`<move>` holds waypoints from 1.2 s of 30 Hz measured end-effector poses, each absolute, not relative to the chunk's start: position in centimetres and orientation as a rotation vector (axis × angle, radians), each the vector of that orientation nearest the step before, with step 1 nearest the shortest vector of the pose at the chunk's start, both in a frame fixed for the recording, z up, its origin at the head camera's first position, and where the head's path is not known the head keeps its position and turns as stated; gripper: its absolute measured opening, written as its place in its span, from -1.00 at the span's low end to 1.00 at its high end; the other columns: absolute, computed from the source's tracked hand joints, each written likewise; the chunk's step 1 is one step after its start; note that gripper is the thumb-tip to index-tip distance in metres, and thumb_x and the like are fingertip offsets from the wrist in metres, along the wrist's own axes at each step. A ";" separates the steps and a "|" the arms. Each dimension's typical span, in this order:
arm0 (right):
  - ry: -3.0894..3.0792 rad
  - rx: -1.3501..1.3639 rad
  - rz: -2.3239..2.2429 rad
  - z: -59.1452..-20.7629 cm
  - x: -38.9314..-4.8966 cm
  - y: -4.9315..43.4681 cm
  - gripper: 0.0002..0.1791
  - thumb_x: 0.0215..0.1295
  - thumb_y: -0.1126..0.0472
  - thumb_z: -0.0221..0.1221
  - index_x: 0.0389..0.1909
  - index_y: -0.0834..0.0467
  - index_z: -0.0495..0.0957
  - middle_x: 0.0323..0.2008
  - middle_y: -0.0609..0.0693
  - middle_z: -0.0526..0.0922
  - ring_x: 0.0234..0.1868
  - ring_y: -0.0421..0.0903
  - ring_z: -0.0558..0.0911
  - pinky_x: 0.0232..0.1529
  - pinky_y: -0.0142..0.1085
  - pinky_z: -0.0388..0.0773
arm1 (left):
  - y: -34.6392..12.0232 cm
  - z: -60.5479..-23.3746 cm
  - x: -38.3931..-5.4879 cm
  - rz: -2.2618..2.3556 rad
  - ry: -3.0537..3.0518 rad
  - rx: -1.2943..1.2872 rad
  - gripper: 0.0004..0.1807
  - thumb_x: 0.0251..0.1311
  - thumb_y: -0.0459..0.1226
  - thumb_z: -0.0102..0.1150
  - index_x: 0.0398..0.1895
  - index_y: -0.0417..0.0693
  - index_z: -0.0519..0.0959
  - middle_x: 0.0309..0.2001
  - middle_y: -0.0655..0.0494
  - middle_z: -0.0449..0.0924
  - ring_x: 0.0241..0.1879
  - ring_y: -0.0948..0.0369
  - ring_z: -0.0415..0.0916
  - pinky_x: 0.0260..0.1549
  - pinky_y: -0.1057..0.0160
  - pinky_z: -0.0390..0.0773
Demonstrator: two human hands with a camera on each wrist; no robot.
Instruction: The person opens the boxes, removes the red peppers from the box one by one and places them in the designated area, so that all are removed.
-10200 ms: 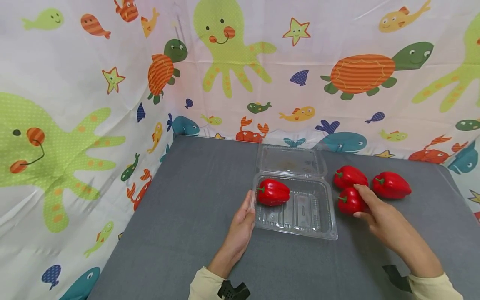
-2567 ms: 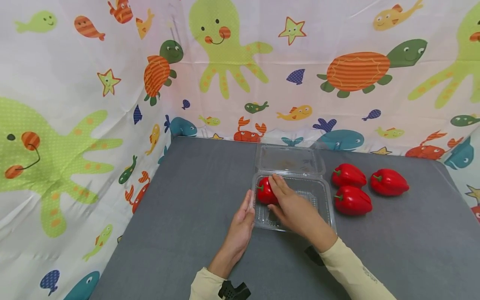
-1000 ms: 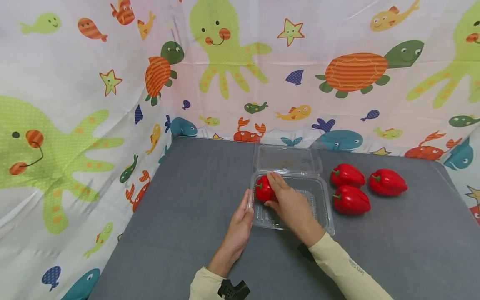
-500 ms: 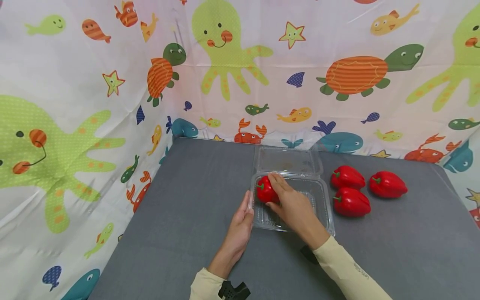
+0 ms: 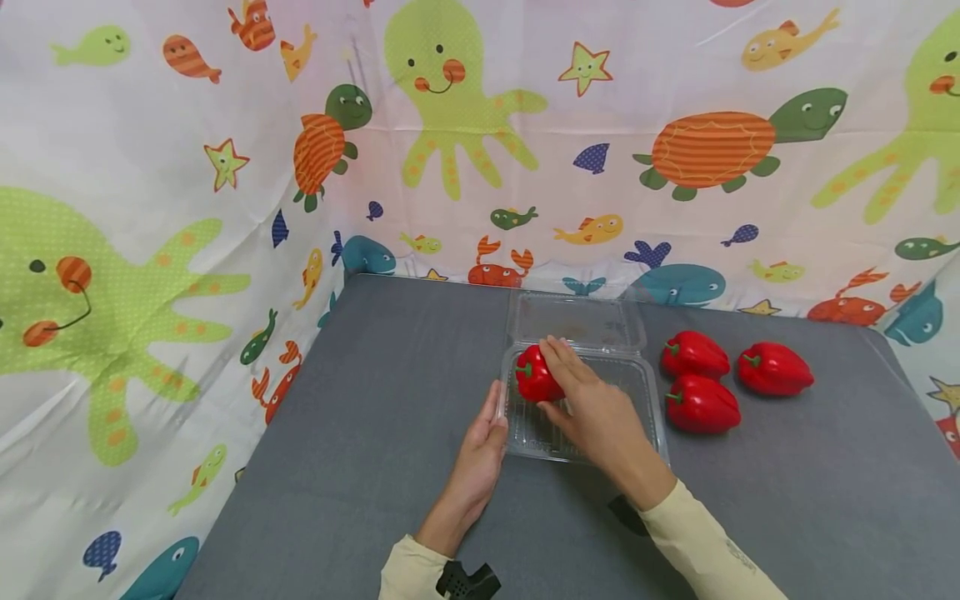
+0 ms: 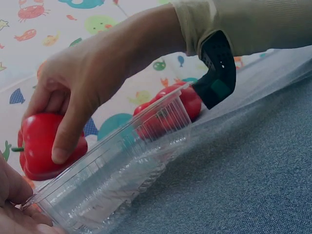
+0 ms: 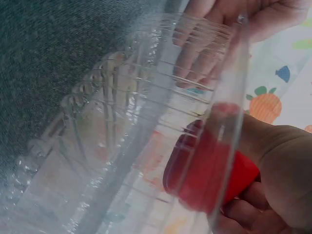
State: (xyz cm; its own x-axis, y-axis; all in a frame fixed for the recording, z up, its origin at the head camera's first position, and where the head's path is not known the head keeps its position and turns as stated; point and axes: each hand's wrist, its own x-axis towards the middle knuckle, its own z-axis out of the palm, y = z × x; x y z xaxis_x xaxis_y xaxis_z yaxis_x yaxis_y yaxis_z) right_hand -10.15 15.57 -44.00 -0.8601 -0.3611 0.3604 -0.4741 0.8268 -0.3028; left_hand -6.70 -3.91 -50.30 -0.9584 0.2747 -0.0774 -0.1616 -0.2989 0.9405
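In the head view my right hand (image 5: 603,421) grips a red bell pepper (image 5: 534,377) over the left part of a clear plastic clamshell container (image 5: 654,400). Its thumb presses the near side and the fingers lie across the far side. The left wrist view shows this bell pepper (image 6: 41,144) at rim height, its green stem pointing left. My left hand (image 5: 477,454) holds the container's left edge, with the rim corner between thumb and fingers in the left wrist view. Through the clear wall in the right wrist view, the pepper (image 7: 200,170) shows reddish.
The container's lid (image 5: 577,321) lies folded back toward the patterned curtain (image 5: 480,150). Right of the container sit three more red bell peppers: one at the back (image 5: 693,354), one in front (image 5: 702,404) and one farther right (image 5: 775,369). Grey cloth (image 5: 360,442) covers the table.
Ten seconds ago my right hand was on a pepper right of the container; it has since moved to the pepper inside. That pepper has just risen slightly. My left hand stays at the container's edge.
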 end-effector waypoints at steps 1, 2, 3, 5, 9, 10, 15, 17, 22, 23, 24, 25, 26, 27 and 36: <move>-2.710 0.643 0.556 -43.9 -10.1 15.6 0.12 0.06 0.09 0.64 0.62 0.12 0.28 0.53 0.14 0.40 0.40 0.18 0.55 -0.09 0.14 0.74 | -3.9 -50.3 -6.7 2.327 1.671 0.135 -0.30 0.69 -0.39 -0.32 0.76 0.01 -0.22 0.74 0.09 -0.27 0.70 0.06 -0.37 0.61 -0.17 -0.19; -2.700 0.649 0.555 -43.8 -10.0 15.6 0.11 0.07 0.08 0.64 0.63 0.12 0.27 0.53 0.14 0.40 0.40 0.17 0.55 -0.09 0.13 0.75 | -3.9 -50.3 -6.7 2.325 1.675 0.131 -0.30 0.69 -0.39 -0.32 0.76 0.01 -0.21 0.74 0.09 -0.27 0.70 0.05 -0.37 0.61 -0.19 -0.20; -2.692 0.655 0.559 -43.7 -9.9 15.7 0.11 0.08 0.08 0.63 0.63 0.11 0.27 0.53 0.14 0.39 0.41 0.17 0.54 -0.09 0.13 0.75 | -3.9 -50.3 -6.7 2.322 1.676 0.128 -0.30 0.68 -0.39 -0.31 0.76 0.02 -0.21 0.74 0.09 -0.26 0.70 0.05 -0.37 0.61 -0.21 -0.20; -2.681 0.662 0.560 -43.6 -9.7 15.7 0.10 0.09 0.07 0.62 0.63 0.10 0.26 0.54 0.13 0.39 0.42 0.16 0.53 -0.08 0.12 0.75 | -3.9 -50.3 -6.8 2.318 1.680 0.126 -0.30 0.68 -0.39 -0.31 0.76 0.02 -0.20 0.75 0.09 -0.26 0.70 0.04 -0.38 0.60 -0.23 -0.20; -2.672 0.669 0.567 -43.4 -9.4 15.9 0.12 0.09 0.09 0.62 0.64 0.08 0.25 0.55 0.11 0.36 0.46 0.15 0.49 -0.06 0.09 0.75 | -4.0 -50.2 -6.7 2.313 1.687 0.121 -0.30 0.68 -0.39 -0.30 0.76 0.02 -0.20 0.74 0.09 -0.26 0.70 0.03 -0.37 0.60 -0.22 -0.19; -2.670 0.668 0.566 -43.4 -9.4 16.0 0.12 0.08 0.10 0.63 0.65 0.08 0.24 0.55 0.10 0.36 0.46 0.15 0.49 -0.07 0.09 0.75 | -4.0 -50.2 -6.7 2.312 1.687 0.118 -0.30 0.68 -0.38 -0.30 0.76 0.02 -0.20 0.74 0.09 -0.25 0.70 0.03 -0.37 0.60 -0.21 -0.19; -2.644 0.658 0.554 -42.9 -9.0 16.5 0.16 0.02 0.13 0.66 0.64 0.10 0.25 0.55 0.11 0.36 0.48 0.15 0.46 -0.05 0.06 0.75 | -4.0 -50.2 -6.6 2.298 1.695 0.101 -0.30 0.69 -0.36 -0.28 0.76 0.06 -0.19 0.74 0.14 -0.23 0.70 0.04 -0.34 0.61 -0.18 -0.15; -2.630 0.651 0.548 -42.6 -8.9 16.7 0.17 0.00 0.14 0.66 0.64 0.10 0.25 0.56 0.11 0.36 0.49 0.16 0.44 -0.03 0.07 0.74 | -4.0 -50.2 -6.6 2.299 1.697 0.104 -0.30 0.69 -0.36 -0.28 0.76 0.06 -0.18 0.74 0.14 -0.23 0.70 0.05 -0.33 0.61 -0.17 -0.14; -2.618 0.627 0.550 -41.9 -8.6 17.4 0.22 -0.04 0.18 0.68 0.66 0.06 0.22 0.57 0.10 0.35 0.51 0.17 0.43 0.00 0.10 0.72 | -4.0 -50.1 -6.7 2.303 1.694 0.108 -0.31 0.70 -0.36 -0.30 0.76 0.07 -0.19 0.74 0.18 -0.22 0.70 0.11 -0.30 0.62 -0.10 -0.13; -2.618 0.619 0.546 -41.7 -8.6 17.5 0.23 -0.05 0.19 0.68 0.66 0.05 0.21 0.57 0.10 0.35 0.51 0.18 0.42 -0.02 0.10 0.73 | -4.0 -50.0 -6.7 2.302 1.694 0.109 -0.30 0.70 -0.36 -0.30 0.76 0.07 -0.19 0.74 0.19 -0.22 0.70 0.13 -0.30 0.62 -0.09 -0.13; -2.616 0.611 0.540 -41.6 -8.5 17.6 0.24 -0.05 0.19 0.69 0.66 0.05 0.21 0.57 0.10 0.35 0.51 0.18 0.42 -0.03 0.10 0.74 | -4.0 -50.1 -6.8 2.303 1.696 0.116 -0.31 0.70 -0.36 -0.30 0.76 0.05 -0.19 0.74 0.17 -0.23 0.70 0.12 -0.31 0.62 -0.10 -0.14; -2.614 0.602 0.535 -41.5 -8.5 17.7 0.24 -0.06 0.19 0.69 0.66 0.05 0.21 0.57 0.10 0.35 0.50 0.18 0.43 -0.07 0.09 0.75 | -4.0 -50.1 -6.8 2.304 1.698 0.121 -0.31 0.69 -0.37 -0.30 0.76 0.04 -0.20 0.74 0.16 -0.23 0.70 0.11 -0.32 0.62 -0.10 -0.15; -2.612 0.593 0.531 -41.3 -8.5 17.9 0.24 -0.06 0.20 0.69 0.66 0.05 0.21 0.57 0.10 0.35 0.50 0.18 0.43 -0.09 0.08 0.76 | -4.0 -50.1 -6.8 2.307 1.696 0.126 -0.31 0.69 -0.37 -0.31 0.76 0.04 -0.20 0.74 0.15 -0.24 0.70 0.11 -0.32 0.62 -0.10 -0.15; -2.610 0.586 0.524 -41.2 -8.5 18.0 0.24 -0.06 0.20 0.69 0.66 0.05 0.21 0.57 0.11 0.35 0.50 0.18 0.43 -0.10 0.08 0.76 | -4.0 -50.1 -6.9 2.309 1.696 0.131 -0.30 0.69 -0.38 -0.32 0.76 0.03 -0.21 0.74 0.14 -0.25 0.70 0.11 -0.33 0.62 -0.10 -0.15; -2.614 0.556 0.479 -40.7 -8.1 18.5 0.24 -0.06 0.23 0.68 0.66 0.08 0.21 0.57 0.11 0.33 0.52 0.19 0.40 -0.14 0.11 0.77 | -4.1 -50.2 -6.8 2.321 1.679 0.161 -0.30 0.69 -0.40 -0.35 0.76 -0.01 -0.24 0.74 0.13 -0.27 0.70 0.13 -0.35 0.63 -0.07 -0.17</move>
